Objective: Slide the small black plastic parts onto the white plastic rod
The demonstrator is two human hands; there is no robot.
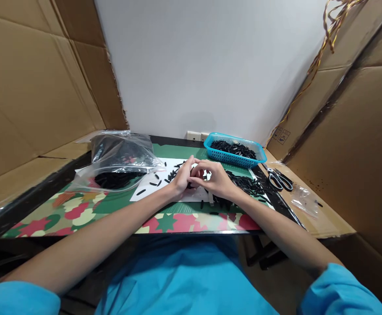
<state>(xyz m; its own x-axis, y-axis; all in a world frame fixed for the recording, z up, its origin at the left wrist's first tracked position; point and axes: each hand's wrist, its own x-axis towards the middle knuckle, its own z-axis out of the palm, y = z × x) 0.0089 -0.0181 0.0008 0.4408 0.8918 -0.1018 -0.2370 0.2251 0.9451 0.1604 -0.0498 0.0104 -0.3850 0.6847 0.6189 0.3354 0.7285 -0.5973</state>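
My two hands meet over a sheet of white paper (145, 187) near the middle of the table. My left hand (182, 178) is cupped inward with its fingers mostly hidden, and a bit of black shows against its palm. With thumb and fingers curled into a pinch, my right hand (217, 178) touches the left one; what is between its fingertips is too small to make out. Small, slim black pieces (140, 192) lie scattered on the paper. A larger heap of the same black pieces (248, 184) spreads to the right of my hands.
A blue plastic basket (233, 158) full of black pieces stands at the back right. Clear zip bags (122, 159) with black contents lie left. Scissors (279, 180) and a small plastic bag (304, 199) rest at right. Cardboard walls (351, 144) flank the table.
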